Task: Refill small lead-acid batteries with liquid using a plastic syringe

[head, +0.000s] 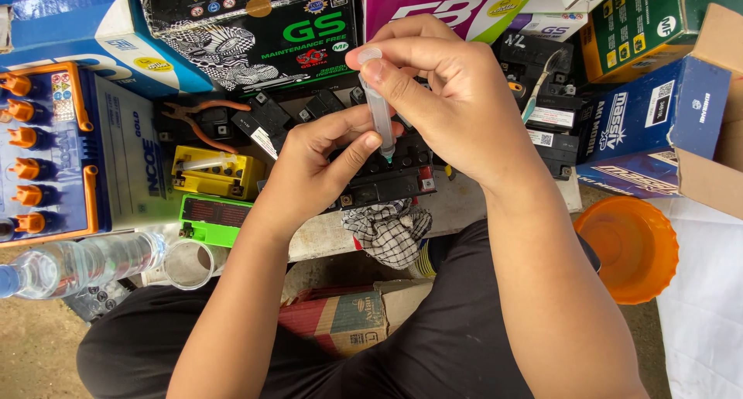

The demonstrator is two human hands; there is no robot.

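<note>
The right hand (pixel 445 89) pinches a clear syringe (pixel 379 113) upright, thumb on its plunger, while the left hand (pixel 321 163), at seven o'clock of it, grips the black battery (pixel 387 178).

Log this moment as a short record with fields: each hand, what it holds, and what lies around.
right hand: holds a clear syringe upright, thumb on the plunger, tip down at a small black battery
left hand: grips that battery from its left side
under the battery: checked cloth
left of the hands: yellow battery, green battery, pliers, large blue battery with orange caps
right: orange bowl
near: clear plastic bottle
</note>
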